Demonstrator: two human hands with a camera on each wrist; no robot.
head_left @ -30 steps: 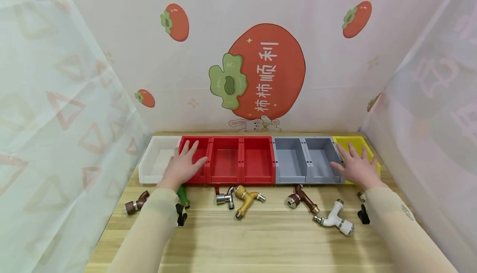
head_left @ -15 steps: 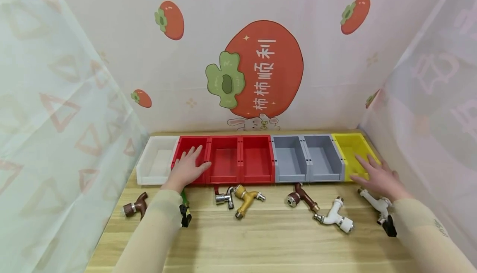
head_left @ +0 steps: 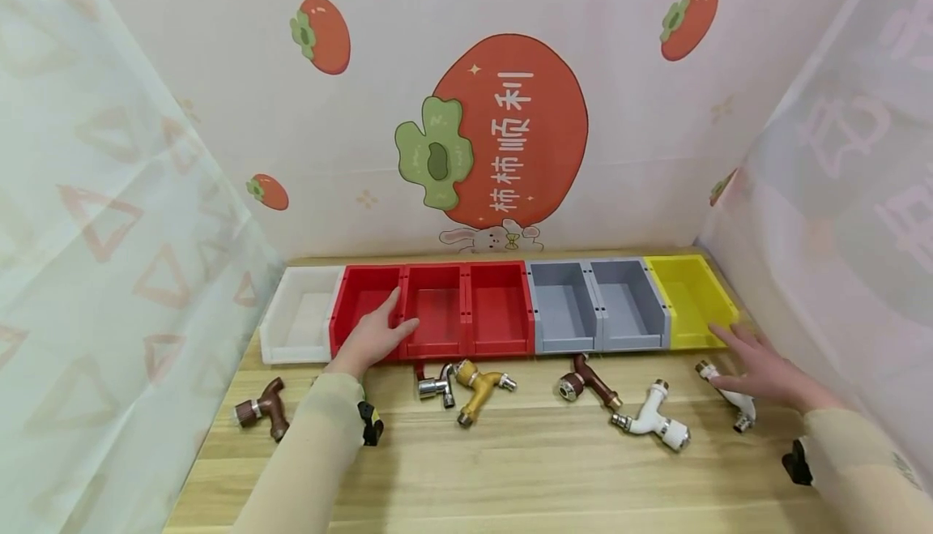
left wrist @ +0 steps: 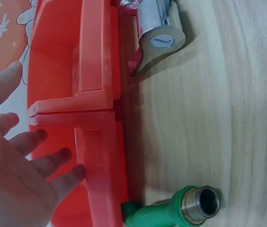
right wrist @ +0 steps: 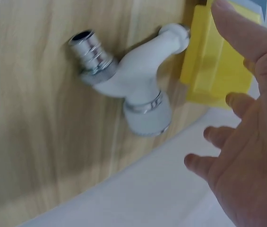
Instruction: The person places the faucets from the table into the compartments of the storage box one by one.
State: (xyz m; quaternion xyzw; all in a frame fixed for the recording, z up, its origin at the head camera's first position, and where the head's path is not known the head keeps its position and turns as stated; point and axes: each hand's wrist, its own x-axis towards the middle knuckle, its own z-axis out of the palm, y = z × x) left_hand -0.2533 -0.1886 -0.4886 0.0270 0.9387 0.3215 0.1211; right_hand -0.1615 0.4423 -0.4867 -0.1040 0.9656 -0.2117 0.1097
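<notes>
My left hand (head_left: 370, 341) hovers with spread fingers over the front of the leftmost red bin (head_left: 360, 287), holding nothing. Below it lies a green faucet (left wrist: 159, 213) with a bare metal threaded end, mostly hidden by the sleeve in the head view. A chrome faucet (head_left: 434, 388) and a yellow faucet (head_left: 479, 392) lie to its right. My right hand (head_left: 765, 370), fingers extended, is above a white faucet (right wrist: 140, 68) on the table in front of the yellow bin (head_left: 688, 287). The hand appears apart from that faucet in the right wrist view.
Bins stand in a row along the back: a white bin (head_left: 297, 353), red ones, grey bins (head_left: 564, 348) and the yellow one. A second white faucet (head_left: 649, 420) and brown faucets (head_left: 594, 382) lie on the wooden table (head_left: 510, 477). Printed cloth walls (head_left: 350, 129) enclose three sides.
My right hand has moved right and toward me, from over the yellow bin to above the white faucet. My left hand has shifted slightly right and toward me. The faucets stay put.
</notes>
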